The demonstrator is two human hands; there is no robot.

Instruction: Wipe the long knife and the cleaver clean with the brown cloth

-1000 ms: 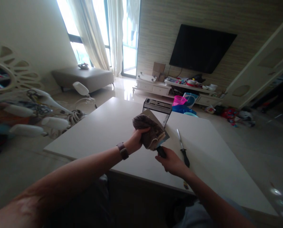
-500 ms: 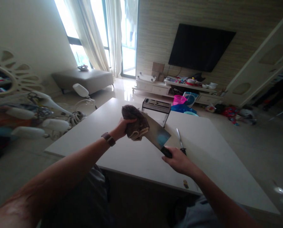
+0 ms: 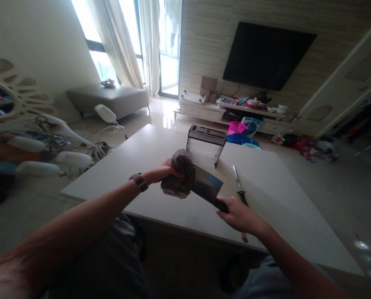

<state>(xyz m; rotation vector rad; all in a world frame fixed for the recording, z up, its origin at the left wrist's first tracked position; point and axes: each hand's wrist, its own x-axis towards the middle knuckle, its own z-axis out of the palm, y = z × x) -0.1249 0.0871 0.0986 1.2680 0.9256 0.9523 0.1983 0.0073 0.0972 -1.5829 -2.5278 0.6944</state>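
Observation:
My right hand point(image 3: 237, 212) is wrapped round the black handle of a cleaver point(image 3: 208, 182), whose broad blade points to the left above the table. A bunched brown cloth point(image 3: 182, 174) is gripped in my left hand point(image 3: 161, 171) and covers the far part of the blade. Behind the blade stands a knife block point(image 3: 206, 145) with clear sides and a slotted dark top. To the right of it lies a sharpening steel point(image 3: 237, 178) with a black handle, partly hidden by my right hand. A small yellow and black item point(image 3: 244, 237) rests by the table's near edge.
The white table point(image 3: 285, 199) spans the space before me. A lamp with white shades point(image 3: 75, 160) stands close on the left. Farther off are a grey bench point(image 3: 111, 99), a low TV cabinet point(image 3: 201, 112) and a pink basket point(image 3: 237, 127).
My left hand and the cloth have moved down and slightly right, toward the cleaver's handle. The cleaver has shifted a little, and less of its blade shows. The view has tilted slightly.

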